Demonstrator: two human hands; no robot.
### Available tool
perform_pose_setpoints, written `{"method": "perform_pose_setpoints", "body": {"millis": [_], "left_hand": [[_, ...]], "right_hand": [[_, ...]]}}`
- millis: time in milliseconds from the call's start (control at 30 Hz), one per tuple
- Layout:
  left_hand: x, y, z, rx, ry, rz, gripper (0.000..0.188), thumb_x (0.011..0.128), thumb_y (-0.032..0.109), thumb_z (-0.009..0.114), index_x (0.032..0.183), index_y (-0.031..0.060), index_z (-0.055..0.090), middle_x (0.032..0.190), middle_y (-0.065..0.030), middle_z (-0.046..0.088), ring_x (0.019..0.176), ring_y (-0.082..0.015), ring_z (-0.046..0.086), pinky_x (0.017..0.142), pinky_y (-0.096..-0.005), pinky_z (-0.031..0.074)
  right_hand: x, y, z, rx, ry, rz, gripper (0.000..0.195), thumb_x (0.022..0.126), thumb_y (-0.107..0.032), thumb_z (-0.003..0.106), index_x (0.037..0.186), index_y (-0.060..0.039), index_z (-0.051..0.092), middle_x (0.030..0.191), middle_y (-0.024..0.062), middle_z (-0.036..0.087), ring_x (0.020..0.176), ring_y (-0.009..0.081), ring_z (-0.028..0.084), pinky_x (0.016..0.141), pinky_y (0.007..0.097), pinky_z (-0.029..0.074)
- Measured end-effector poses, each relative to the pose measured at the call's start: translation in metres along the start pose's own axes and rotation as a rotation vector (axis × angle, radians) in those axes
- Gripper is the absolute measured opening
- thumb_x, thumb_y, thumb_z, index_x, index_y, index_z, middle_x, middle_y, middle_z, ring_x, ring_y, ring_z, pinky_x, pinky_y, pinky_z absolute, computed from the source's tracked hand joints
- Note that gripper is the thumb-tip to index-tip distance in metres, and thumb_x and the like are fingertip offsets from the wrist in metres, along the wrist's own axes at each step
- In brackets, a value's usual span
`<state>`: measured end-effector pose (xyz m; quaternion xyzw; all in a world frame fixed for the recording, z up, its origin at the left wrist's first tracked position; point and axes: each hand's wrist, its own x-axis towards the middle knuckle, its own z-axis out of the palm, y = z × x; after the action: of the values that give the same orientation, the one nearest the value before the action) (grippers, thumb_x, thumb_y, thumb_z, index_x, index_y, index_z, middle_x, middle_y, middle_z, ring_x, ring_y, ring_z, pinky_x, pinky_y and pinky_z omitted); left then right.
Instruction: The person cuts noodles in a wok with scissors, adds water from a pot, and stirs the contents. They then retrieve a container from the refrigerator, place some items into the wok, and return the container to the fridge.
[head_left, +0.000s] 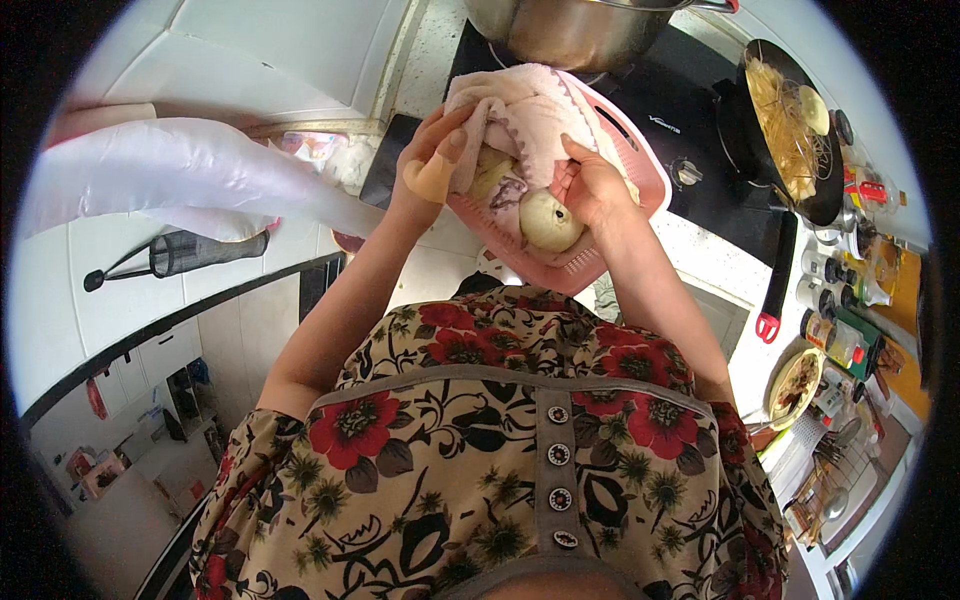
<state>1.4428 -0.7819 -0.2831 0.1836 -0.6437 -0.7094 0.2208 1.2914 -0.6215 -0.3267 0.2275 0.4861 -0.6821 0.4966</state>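
Note:
A pink plastic basket (634, 146) stands in front of me, its far side over the black stovetop. A pale pink towel (517, 94) with a scalloped trim covers its far part, folded back at the near side. My left hand (435, 154) grips the towel's left edge; a smooth pale-yellow piece (427, 181), which I cannot identify, shows at that hand. My right hand (596, 184) is inside the basket's right side, thumb against the towel and fingers curled beside a round pale bun (550, 220) with a dark spot. More pale food (487, 169) shows partly under the cloth.
A large steel pot (577, 34) stands beyond the basket. To the right, a black pan (787, 135) holds noodle-like strands, a wire rack and a bun; its handle (776, 277) juts towards me. Several seasoning jars (817, 292) and a food bowl (795, 386) line the right counter.

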Motion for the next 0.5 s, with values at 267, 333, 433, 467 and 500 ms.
{"method": "perform_pose_setpoints", "body": {"millis": [267, 333, 433, 467, 500], "left_hand": [[-0.003, 0.033, 0.018, 0.249, -0.142, 0.274, 0.044, 0.079, 0.022, 0.066, 0.119, 0.0043, 0.061, 0.131, -0.0219, 0.048, 0.123, -0.0314, 0.047, 0.100, -0.0353, 0.039], [0.000, 0.045, 0.028, 0.408, -0.289, 0.362, 0.049, 0.080, 0.029, 0.061, 0.121, 0.0027, 0.059, 0.132, -0.0224, 0.047, 0.125, -0.0328, 0.045, 0.103, -0.0386, 0.035], [0.004, 0.058, 0.057, 0.436, -0.498, 0.530, 0.048, 0.078, 0.033, 0.062, 0.117, 0.0042, 0.062, 0.128, -0.0220, 0.052, 0.122, -0.0362, 0.047, 0.103, -0.0415, 0.034], [0.006, 0.056, 0.067, 0.401, -0.581, 0.644, 0.045, 0.078, 0.032, 0.064, 0.114, 0.0041, 0.063, 0.127, -0.0197, 0.054, 0.120, -0.0351, 0.049, 0.102, -0.0413, 0.036], [0.002, 0.057, 0.081, 0.262, -0.637, 0.575, 0.042, 0.077, 0.030, 0.066, 0.110, 0.0033, 0.065, 0.125, -0.0184, 0.055, 0.117, -0.0336, 0.052, 0.100, -0.0405, 0.037]], "right_hand": [[-0.030, -0.001, 0.004, -0.460, -0.016, -0.177, 0.029, 0.088, -0.014, 0.058, 0.114, -0.0008, 0.051, 0.103, 0.0111, 0.058, 0.084, 0.0218, 0.063, 0.066, 0.0286, 0.055], [-0.028, 0.002, -0.003, -0.592, -0.081, -0.282, 0.032, 0.087, -0.013, 0.058, 0.114, 0.0024, 0.052, 0.106, 0.0148, 0.059, 0.088, 0.0255, 0.064, 0.067, 0.0303, 0.055], [-0.031, 0.006, -0.009, -0.772, -0.154, -0.487, 0.035, 0.085, -0.014, 0.060, 0.113, 0.0058, 0.053, 0.107, 0.0202, 0.060, 0.091, 0.0309, 0.064, 0.071, 0.0349, 0.055], [-0.034, 0.006, -0.011, -0.827, -0.169, -0.540, 0.035, 0.085, -0.014, 0.060, 0.113, 0.0060, 0.053, 0.107, 0.0206, 0.060, 0.091, 0.0313, 0.064, 0.072, 0.0352, 0.055], [-0.038, 0.008, -0.014, -0.889, -0.172, -0.588, 0.036, 0.084, -0.014, 0.060, 0.113, 0.0063, 0.053, 0.107, 0.0210, 0.060, 0.091, 0.0318, 0.064, 0.072, 0.0356, 0.055]]}}
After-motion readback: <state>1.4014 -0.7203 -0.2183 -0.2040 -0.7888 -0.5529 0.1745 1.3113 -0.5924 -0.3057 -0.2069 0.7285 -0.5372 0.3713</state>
